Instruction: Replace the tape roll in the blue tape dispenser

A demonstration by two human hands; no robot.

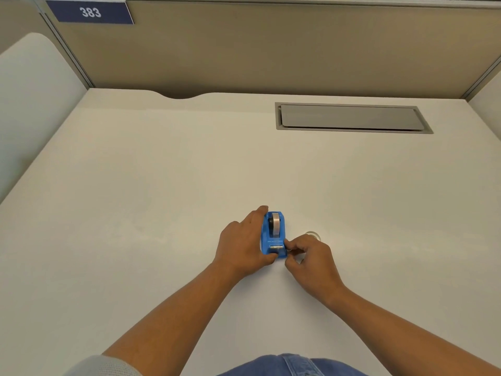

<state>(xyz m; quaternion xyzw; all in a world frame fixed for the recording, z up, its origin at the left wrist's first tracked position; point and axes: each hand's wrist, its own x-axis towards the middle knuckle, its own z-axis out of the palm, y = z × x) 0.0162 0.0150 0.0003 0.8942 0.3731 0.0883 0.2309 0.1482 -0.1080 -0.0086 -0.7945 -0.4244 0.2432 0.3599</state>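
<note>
The blue tape dispenser [279, 240] stands on the white desk [162, 185], cutter end toward me. A clear tape roll [276, 224] on a black hub sits in its cradle. My left hand [244, 242] wraps the dispenser's left side, thumb at the front near the cutter. My right hand [311, 260] is at the dispenser's front right corner, thumb and forefinger pinched together by the cutter; what they pinch is too small to tell. A second clear roll [313, 235] lies flat on the desk just behind my right hand, partly hidden by it.
A grey recessed cable hatch [351, 118] is set in the desk at the back right. Beige partition walls [271, 50] close the desk at the back and sides, with a blue sign reading 383 [90, 12]. A white divider [32, 104] stands at the left.
</note>
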